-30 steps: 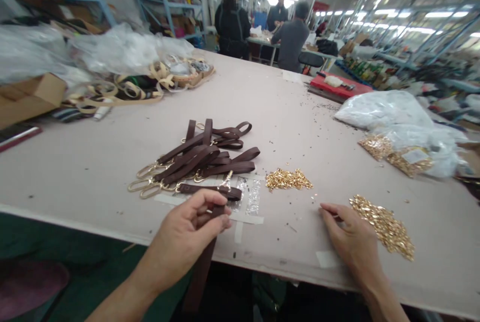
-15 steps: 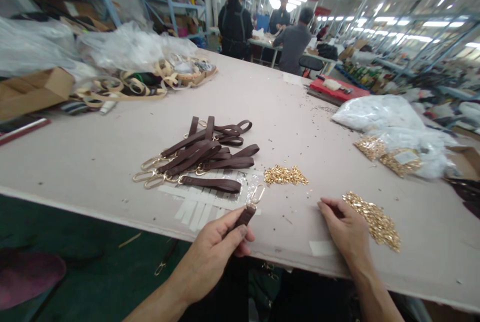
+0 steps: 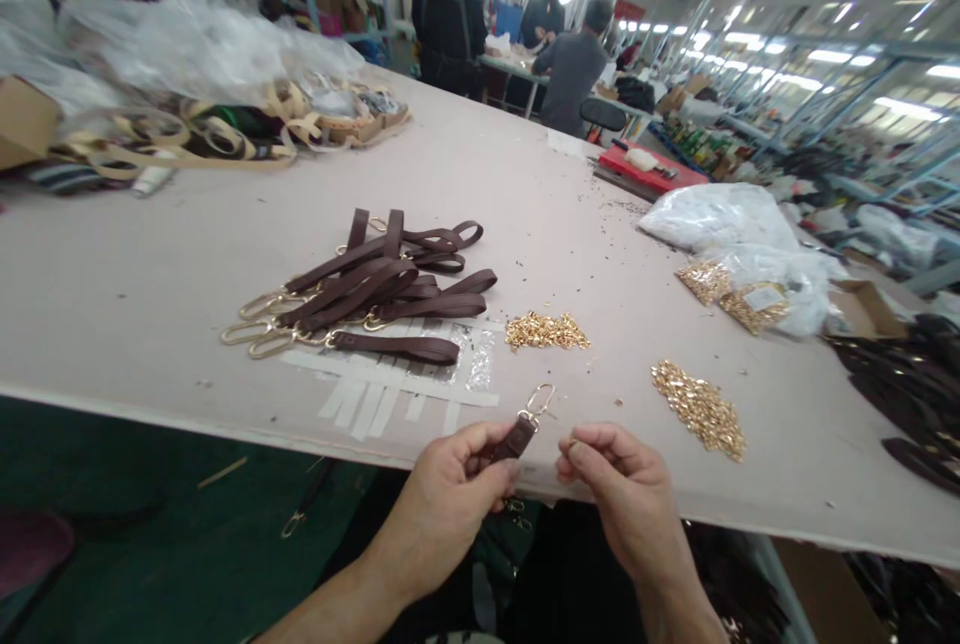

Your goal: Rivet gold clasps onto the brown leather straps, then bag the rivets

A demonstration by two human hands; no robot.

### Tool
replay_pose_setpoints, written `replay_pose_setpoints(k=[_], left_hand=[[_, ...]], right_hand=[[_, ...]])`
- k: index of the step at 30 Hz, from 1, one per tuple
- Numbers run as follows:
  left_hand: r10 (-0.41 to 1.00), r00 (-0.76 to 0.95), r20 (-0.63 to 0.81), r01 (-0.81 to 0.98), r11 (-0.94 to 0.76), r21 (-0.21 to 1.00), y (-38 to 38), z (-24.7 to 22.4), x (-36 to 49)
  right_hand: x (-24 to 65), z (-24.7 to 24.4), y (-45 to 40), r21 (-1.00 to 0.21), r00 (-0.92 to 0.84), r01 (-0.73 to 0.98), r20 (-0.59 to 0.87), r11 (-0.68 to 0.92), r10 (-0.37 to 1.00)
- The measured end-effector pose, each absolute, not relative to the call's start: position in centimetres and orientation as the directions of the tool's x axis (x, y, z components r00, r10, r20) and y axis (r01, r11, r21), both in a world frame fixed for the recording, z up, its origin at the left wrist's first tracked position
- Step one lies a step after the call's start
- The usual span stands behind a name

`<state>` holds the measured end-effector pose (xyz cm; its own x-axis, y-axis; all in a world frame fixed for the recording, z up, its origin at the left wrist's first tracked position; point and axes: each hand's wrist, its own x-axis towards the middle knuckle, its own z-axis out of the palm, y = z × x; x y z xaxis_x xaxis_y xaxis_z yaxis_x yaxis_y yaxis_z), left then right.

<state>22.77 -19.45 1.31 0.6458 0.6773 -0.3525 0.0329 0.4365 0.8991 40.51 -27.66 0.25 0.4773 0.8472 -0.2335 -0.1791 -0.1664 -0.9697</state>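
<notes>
My left hand [image 3: 454,494] is closed round a dark brown leather wrist strap [image 3: 516,439], whose gold clasp [image 3: 540,402] sticks out past the fingers above the table edge. Just to its right, my right hand [image 3: 619,484] pinches with thumb and fingertips; whatever lies between them is too small to make out. Beyond the hands, a pile of similar brown straps [image 3: 375,289] with gold clasps rests partly on a taped plastic sheet [image 3: 480,364]. Two heaps of small gold metal pieces lie on the table: a nearer-centre heap [image 3: 547,331] and a right heap [image 3: 699,409].
Clear plastic bags [image 3: 195,44] and beige strapping [image 3: 210,149] cover the far left. At right are a white plastic bag [image 3: 720,214], bagged gold parts [image 3: 754,307] and dark straps [image 3: 907,404]. A red board [image 3: 652,169] lies farther back. Several people stand or sit at another table.
My right hand has moved left from beside the right gold heap to near the strap's clasp end, its fingertips now pinched. The left hand still holds the strap. The view has shifted slightly.
</notes>
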Motion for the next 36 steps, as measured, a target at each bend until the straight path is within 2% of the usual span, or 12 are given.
replay_pose_setpoints(k=[3,7,15,20,24,28,30,32,34,36], left_hand=[[0.679,0.658,-0.324,-0.023,0.449,0.893,-19.5,1.8,23.2],[0.692,0.664,-0.284,-0.063,0.430,0.900,-19.5,2.4,23.3],[0.740,0.644,-0.192,0.042,0.217,0.975,-19.8,0.9,23.0],[0.741,0.668,-0.074,0.091,0.017,0.996,-20.0,0.9,22.8],[0.717,0.696,-0.028,0.160,-0.117,0.980,-20.2,0.9,22.8],[0.718,0.696,0.002,0.137,-0.135,0.981,-20.5,0.7,23.3],[0.697,0.710,-0.096,0.129,0.005,0.992,-20.5,0.8,23.7],[0.647,0.718,-0.257,0.169,0.196,0.966,-20.3,0.9,24.0],[0.596,0.706,-0.383,0.210,0.340,0.917,-20.0,0.8,24.2],[0.566,0.694,-0.445,0.196,0.446,0.873,-19.8,0.7,24.3]], right_hand=[[38.4,0.1,-27.6,-0.947,0.375,-0.273,-0.267,-0.170,0.888],[37.6,0.2,-27.3,-0.950,0.356,-0.244,-0.272,-0.193,0.894],[37.9,0.9,-27.3,-0.963,0.357,-0.130,-0.269,-0.238,0.895],[37.6,0.7,-27.6,-0.956,0.363,-0.177,-0.284,-0.234,0.887],[37.1,0.4,-27.8,-0.963,0.449,-0.195,-0.257,-0.187,0.855],[37.1,0.7,-27.9,-0.978,0.482,-0.136,-0.207,-0.160,0.851],[38.4,1.0,-28.1,-0.981,0.460,0.010,-0.167,-0.193,0.872],[40.8,1.2,-28.3,-0.928,0.480,0.313,-0.030,-0.203,0.877],[44.0,1.0,-28.5,-0.746,0.470,0.639,0.186,-0.187,0.863],[47.4,0.5,-28.6,-0.522,0.388,0.834,0.322,-0.180,0.863]])
